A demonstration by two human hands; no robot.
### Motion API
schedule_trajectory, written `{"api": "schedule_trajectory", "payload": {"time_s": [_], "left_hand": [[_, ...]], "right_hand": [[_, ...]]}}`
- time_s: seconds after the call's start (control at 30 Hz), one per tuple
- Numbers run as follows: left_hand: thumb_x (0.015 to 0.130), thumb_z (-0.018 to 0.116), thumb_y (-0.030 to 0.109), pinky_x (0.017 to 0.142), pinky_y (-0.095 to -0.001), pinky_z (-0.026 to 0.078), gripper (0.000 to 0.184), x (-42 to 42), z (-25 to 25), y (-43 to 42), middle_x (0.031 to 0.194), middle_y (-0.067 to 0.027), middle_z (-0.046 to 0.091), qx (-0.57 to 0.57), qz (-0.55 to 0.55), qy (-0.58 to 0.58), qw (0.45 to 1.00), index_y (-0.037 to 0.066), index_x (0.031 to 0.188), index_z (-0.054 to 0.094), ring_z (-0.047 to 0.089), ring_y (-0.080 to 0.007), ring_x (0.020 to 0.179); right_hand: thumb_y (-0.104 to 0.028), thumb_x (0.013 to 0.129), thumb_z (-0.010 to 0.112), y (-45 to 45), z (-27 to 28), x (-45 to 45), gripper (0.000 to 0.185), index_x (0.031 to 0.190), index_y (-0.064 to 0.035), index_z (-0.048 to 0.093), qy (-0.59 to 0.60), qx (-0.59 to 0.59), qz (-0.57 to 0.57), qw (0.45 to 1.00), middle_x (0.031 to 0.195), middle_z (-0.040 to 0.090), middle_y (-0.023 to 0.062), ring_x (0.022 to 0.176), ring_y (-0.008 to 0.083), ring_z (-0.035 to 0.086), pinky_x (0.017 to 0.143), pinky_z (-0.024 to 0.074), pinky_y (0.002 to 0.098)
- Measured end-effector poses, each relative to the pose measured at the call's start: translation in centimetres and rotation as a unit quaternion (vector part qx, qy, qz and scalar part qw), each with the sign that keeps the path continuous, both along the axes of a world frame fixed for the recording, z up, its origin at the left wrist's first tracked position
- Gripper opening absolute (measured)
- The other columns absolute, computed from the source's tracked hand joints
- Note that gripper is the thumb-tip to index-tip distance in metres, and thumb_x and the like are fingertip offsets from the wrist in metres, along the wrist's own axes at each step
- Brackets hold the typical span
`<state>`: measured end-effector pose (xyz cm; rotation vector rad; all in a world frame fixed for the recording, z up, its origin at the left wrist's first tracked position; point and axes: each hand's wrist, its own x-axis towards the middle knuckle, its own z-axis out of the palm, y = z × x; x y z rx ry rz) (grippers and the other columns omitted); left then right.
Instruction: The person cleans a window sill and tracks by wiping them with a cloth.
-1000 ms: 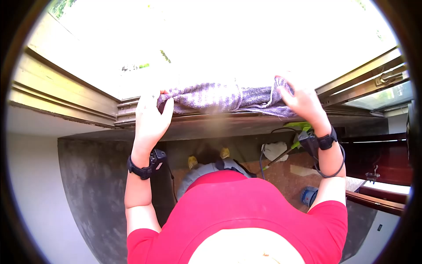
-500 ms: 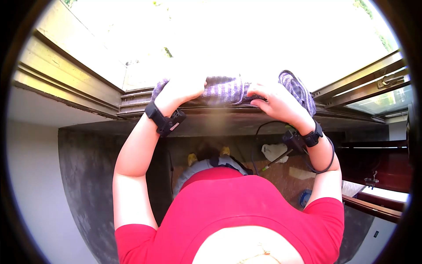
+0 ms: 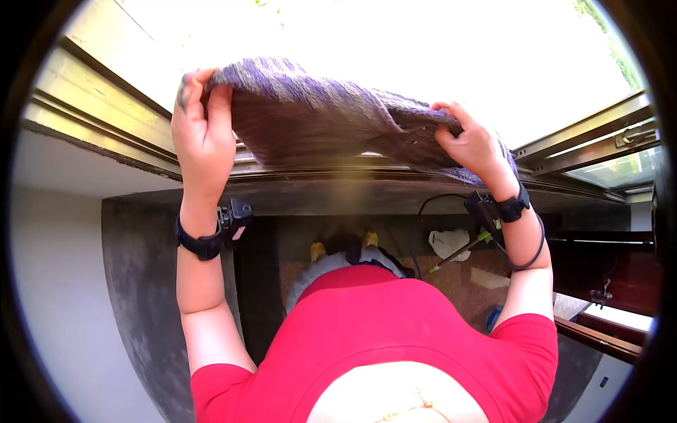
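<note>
Stretching the purple cloth [image 3: 317, 99] looks like the step in hand; the left hand [image 3: 204, 134] pinches one end, the right hand [image 3: 474, 146] pinches it nearer the other; it hangs over the window track [image 3: 296, 176]; the next move calls for firm pinches.

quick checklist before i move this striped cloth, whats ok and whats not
1. Left hand gripping the striped cloth: ok, thumb and fingers pinch its left end.
2. Right hand gripping it: ok, held between thumb and fingers.
3. Cloth spread smooth: not ok, it is folded and creased near the right hand.
4. Window track clean under the cloth: cannot tell, the cloth hides much of it.
5. Wristbands on: ok, one around each wrist.
</note>
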<state>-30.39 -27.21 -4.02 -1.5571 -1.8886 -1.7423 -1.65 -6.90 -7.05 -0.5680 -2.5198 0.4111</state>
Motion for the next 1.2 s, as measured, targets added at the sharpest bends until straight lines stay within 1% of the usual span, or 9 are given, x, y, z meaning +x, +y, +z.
{"api": "schedule_trajectory", "payload": {"time_s": [0.2,0.3,0.43,0.57,0.67,0.77,0.87,1.07,1.2], "left_hand": [[0.096,0.052,0.011,0.092,-0.037,0.047,0.031,2.2,-3.3,-3.8,0.109,-0.0234,0.062,-0.234,-0.031,0.048,0.971,-0.002,0.125,0.055,0.061,-0.0374,0.101],[0.084,0.07,0.021,0.096,-0.0401,0.044,0.058,2.3,-4.3,-4.6,0.122,-0.0207,0.055,-0.357,-0.101,0.085,0.925,0.005,0.136,0.049,0.055,-0.0359,0.112],[0.077,0.077,0.021,0.092,-0.0376,0.044,0.046,1.6,-3.6,-4.0,0.109,-0.0164,0.054,-0.469,-0.06,0.129,0.872,0.008,0.119,0.061,0.054,-0.0316,0.105],[0.071,0.074,0.012,0.094,-0.038,0.046,0.043,0.7,-5.3,-2.8,0.123,-0.0158,0.057,-0.31,-0.12,0.302,0.893,0.0,0.111,0.063,0.055,-0.0295,0.114],[0.069,0.066,0.002,0.097,-0.0404,0.045,0.038,1.1,-5.9,-2.4,0.117,-0.0166,0.062,-0.309,-0.153,0.225,0.911,-0.001,0.107,0.063,0.057,-0.0325,0.111],[0.07,0.062,0.001,0.094,-0.0412,0.047,0.034,1.1,-5.9,-2.4,0.107,-0.0167,0.065,-0.298,-0.161,0.179,0.924,0.0,0.104,0.063,0.061,-0.0342,0.102],[0.072,0.066,0.008,0.079,-0.0394,0.052,0.036,1.0,-6.5,-2.5,0.094,-0.0151,0.066,-0.321,-0.1,0.182,0.924,0.001,0.107,0.062,0.064,-0.0325,0.086],[0.075,0.076,0.025,0.085,-0.0415,0.049,0.051,1.7,-6.4,-2.5,0.098,-0.0173,0.064,-0.307,-0.094,0.129,0.938,0.002,0.116,0.057,0.062,-0.0375,0.092],[0.074,0.078,0.034,0.095,-0.0427,0.045,0.062,1.2,-6.8,-2.8,0.109,-0.0197,0.064,-0.284,-0.12,0.174,0.935,0.0,0.121,0.056,0.06,-0.0378,0.105]], "right_hand": [[0.001,0.073,0.056,-1.1,0.0,0.4,0.035,0.107,-0.0028,0.06,-0.129,-0.07,0.179,0.973,0.114,0.061,0.0157,0.104,0.0347,0.059,0.091,0.048,0.0406],[0.002,0.074,0.054,-0.9,-1.3,-0.2,0.04,0.113,-0.0012,0.059,-0.163,-0.075,0.192,0.965,0.116,0.061,0.0177,0.108,0.0352,0.058,0.095,0.0463,0.0415],[0.004,0.076,0.052,-0.5,-1.3,-1.1,0.049,0.125,-0.002,0.057,-0.228,-0.135,0.168,0.949,0.124,0.058,0.016,0.117,0.0345,0.055,0.101,0.0435,0.0385],[0.005,0.076,0.053,-1.0,-1.2,-1.4,0.048,0.122,-0.0037,0.061,-0.16,-0.053,0.204,0.964,0.124,0.059,0.0146,0.115,0.0333,0.057,0.099,0.0444,0.0406],[-0.005,0.081,0.06,-1.3,-0.8,-1.4,0.05,0.131,-0.0051,0.055,-0.196,-0.124,0.233,0.945,0.128,0.058,0.0165,0.118,0.034,0.055,0.102,0.0424,0.0414],[-0.04,0.082,0.071,-1.8,-1.3,-2.5,0.073,0.139,-0.0021,0.045,-0.237,-0.067,0.257,0.934,0.136,0.053,0.0185,0.123,0.0343,0.052,0.107,0.039,0.0401],[-0.041,0.081,0.072,-2.4,-1.3,-3.3,0.068,0.132,-0.0013,0.052,-0.2,-0.035,0.251,0.946,0.127,0.059,0.0194,0.117,0.0347,0.056,0.101,0.0435,0.04],[-0.04,0.082,0.071,-2.0,0.5,-2.4,0.05,0.109,0.0005,0.06,-0.29,-0.028,0.134,0.947,0.096,0.065,0.0189,0.098,0.0362,0.06,0.087,0.0476,0.0434],[-0.029,0.082,0.072,-2.4,-0.1,-1.9,0.053,0.123,0.0012,0.056,-0.197,-0.055,0.189,0.96,0.116,0.062,0.0191,0.107,0.0351,0.058,0.095,0.0456,0.0409]]}}
